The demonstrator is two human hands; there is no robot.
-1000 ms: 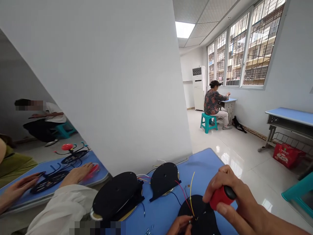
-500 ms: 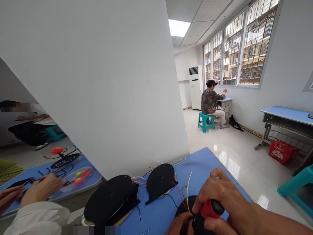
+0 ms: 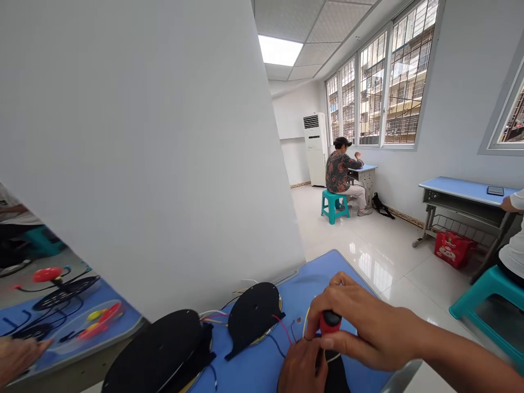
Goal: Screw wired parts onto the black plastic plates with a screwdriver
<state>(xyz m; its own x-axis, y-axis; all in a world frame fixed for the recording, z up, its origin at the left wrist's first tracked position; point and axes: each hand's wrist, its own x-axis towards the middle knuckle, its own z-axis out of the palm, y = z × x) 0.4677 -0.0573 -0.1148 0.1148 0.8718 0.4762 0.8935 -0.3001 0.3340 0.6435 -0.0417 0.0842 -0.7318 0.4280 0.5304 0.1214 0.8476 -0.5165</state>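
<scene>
Right hand [image 3: 360, 330] wrapped tight round a screwdriver handle [image 3: 329, 322], red w/ black cap, smooth plastic; handle sits between thumb and fingers, tip hidden below. Left hand [image 3: 301, 368] just under it at the bottom edge, fingers curled, pinching at thin wires; can't tell exactly what it grips. Both hands over a flat black round disc [image 3: 338, 374], matte, mostly covered by them, lying on the blue counter [image 3: 327, 270], smooth w/ rounded corner. Yellow wire [image 3: 305, 327] and red wire [image 3: 280, 321] curl up just left of the handle, touching the left hand area.

Left of hands: second black disc [image 3: 254, 316], matte, w/ a small tab, colored leads trailing off it. Further left a larger black disc [image 3: 158, 355], silvery rim showing at edge.

Behind the discs, a plain white partition [image 3: 143, 153], smooth. Beyond it at left, another blue counter w/ a black wire grille [image 3: 65, 289] and red knob [image 3: 47, 274].

Far back: person on a teal stool [image 3: 334, 204] by the windows.
</scene>
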